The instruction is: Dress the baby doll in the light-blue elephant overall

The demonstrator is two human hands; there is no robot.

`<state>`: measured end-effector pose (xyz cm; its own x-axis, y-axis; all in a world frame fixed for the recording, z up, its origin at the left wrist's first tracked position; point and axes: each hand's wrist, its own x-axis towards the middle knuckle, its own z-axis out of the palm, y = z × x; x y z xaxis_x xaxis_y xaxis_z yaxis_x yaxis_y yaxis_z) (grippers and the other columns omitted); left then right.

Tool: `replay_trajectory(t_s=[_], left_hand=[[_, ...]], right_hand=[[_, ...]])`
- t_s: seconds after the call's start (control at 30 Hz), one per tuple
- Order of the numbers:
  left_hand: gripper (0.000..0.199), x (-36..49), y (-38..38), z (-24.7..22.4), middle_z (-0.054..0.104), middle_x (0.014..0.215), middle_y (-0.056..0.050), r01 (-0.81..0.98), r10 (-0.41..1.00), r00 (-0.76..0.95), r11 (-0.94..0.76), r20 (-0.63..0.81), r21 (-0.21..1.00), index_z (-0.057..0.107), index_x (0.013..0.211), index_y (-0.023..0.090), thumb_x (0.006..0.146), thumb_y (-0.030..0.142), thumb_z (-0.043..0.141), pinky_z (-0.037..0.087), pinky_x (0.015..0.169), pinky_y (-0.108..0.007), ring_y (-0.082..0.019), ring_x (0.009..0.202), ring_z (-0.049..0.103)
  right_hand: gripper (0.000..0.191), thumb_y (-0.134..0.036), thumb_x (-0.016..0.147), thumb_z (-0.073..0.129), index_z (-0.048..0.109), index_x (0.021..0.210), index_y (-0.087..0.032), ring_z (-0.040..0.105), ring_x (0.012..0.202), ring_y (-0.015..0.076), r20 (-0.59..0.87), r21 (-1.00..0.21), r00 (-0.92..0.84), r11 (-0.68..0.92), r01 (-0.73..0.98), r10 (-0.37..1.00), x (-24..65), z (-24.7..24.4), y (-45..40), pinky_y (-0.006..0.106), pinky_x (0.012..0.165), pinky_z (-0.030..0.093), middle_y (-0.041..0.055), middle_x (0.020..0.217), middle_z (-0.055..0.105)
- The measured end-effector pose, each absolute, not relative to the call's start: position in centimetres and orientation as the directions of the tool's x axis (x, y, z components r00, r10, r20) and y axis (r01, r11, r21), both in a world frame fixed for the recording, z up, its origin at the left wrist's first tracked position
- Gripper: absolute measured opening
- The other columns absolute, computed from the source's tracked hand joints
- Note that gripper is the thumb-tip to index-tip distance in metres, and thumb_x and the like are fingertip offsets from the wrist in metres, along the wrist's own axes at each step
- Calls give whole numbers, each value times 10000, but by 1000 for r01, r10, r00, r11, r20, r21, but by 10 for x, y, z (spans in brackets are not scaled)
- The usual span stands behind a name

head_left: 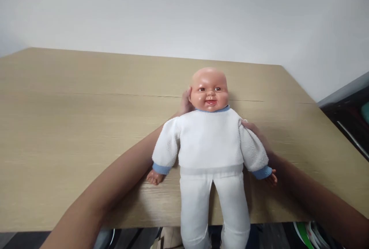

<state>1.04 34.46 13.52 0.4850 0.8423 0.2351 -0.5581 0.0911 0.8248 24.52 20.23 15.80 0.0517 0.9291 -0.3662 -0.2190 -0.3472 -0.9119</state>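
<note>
- Left hand (186, 102), arm outstretched: against doll (211, 141) at head, partly hidden; grip cannot be told.
- Right hand (250, 126), arm outstretched: clasping doll at shoulder.

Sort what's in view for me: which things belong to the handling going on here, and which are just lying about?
In use:
- doll in white clothes
- left hand, at its head
- right hand, at its upper sleeve
- table, the surface beneath

Lying about:
- dark object beyond the right edge, unclear
- green item, low right, partly hidden
</note>
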Motion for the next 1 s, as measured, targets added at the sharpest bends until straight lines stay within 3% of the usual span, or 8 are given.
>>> replay_trajectory(t_s=[0.13, 0.23, 0.3, 0.37, 0.47, 0.57, 0.73, 1.0], left_hand=[[802, 11, 369, 118, 526, 1808, -145, -542, 875, 412, 13, 253, 841, 610, 1585, 37, 1214, 656, 261, 354, 1424, -462, -389, 1776, 312], [851, 12, 384, 114, 409, 1854, -183, -542, 863, 433, 17, 261, 840, 556, 1589, -63, 1232, 526, 56, 331, 1402, -406, -378, 1789, 238], [852, 13, 389, 114, 408, 1857, -169, -551, 841, 467, 37, 272, 833, 610, 1529, -60, 1234, 500, 39, 311, 1417, -418, -373, 1795, 228], [780, 14, 394, 117, 510, 1812, -138, -557, 829, 485, 47, 279, 829, 710, 1412, 2, 1240, 564, 197, 308, 1449, -465, -378, 1799, 249], [627, 15, 405, 120, 726, 1630, -102, -596, 846, 461, 73, 266, 800, 802, 1239, 129, 1156, 678, 509, 351, 1468, -546, -398, 1793, 301], [529, 15, 423, 119, 805, 1516, -59, -635, 875, 428, 113, 227, 764, 833, 1195, 202, 1104, 668, 600, 370, 1468, -581, -405, 1781, 341], [529, 11, 452, 112, 802, 1518, -65, -603, 869, 468, 180, 161, 777, 835, 1162, 193, 1077, 672, 627, 328, 1481, -587, -429, 1771, 357], [670, -4, 451, 115, 819, 1463, -47, -514, 827, 560, 301, 48, 803, 749, 1447, 211, 1062, 737, 592, 443, 1405, -574, -458, 1692, 485]], right_hand=[[359, -604, 906, 827, 820, 963, -249, 881, 1071, 343, -497, -824, 42, -456, -337, 867, 249, 147, 203, 432, 993, 721, 57, 937, 900], [453, -623, 892, 797, 850, 1066, -208, 891, 1027, 397, -589, -771, -3, -564, -297, 808, 257, 138, 198, 485, 893, 746, 108, 937, 900], [534, -626, 880, 819, 855, 1183, -187, 888, 1060, 426, -613, -763, -9, -595, -252, 790, 262, 134, 192, 519, 883, 750, 135, 1018, 910], [601, -625, 885, 857, 832, 1331, -224, 858, 1202, 441, -555, -815, -10, -546, -195, 832, 265, 132, 187, 566, 996, 731, 134, 1174, 911], [732, -677, 876, 902, 757, 1500, -321, 735, 1456, 450, -401, -915, -15, -401, -48, 916, 267, 133, 183, 644, 1231, 606, 117, 1438, 845], [807, -741, 925, 842, 689, 1586, -304, 643, 1563, 455, -293, -943, 34, -294, 155, 956, 264, 134, 181, 655, 1317, 520, 151, 1590, 753], [695, -667, 1008, 786, 652, 1573, -286, 703, 1468, 425, -102, -852, 105, -141, 504, 989, 253, 134, 180, 606, 1263, 576, 165, 1570, 739], [646, -588, 1052, 760, 572, 1609, -319, 746, 1381, 394, 8, -791, 119, -66, 608, 993, 257, 121, 166, 571, 1205, 625, 159, 1553, 727]])
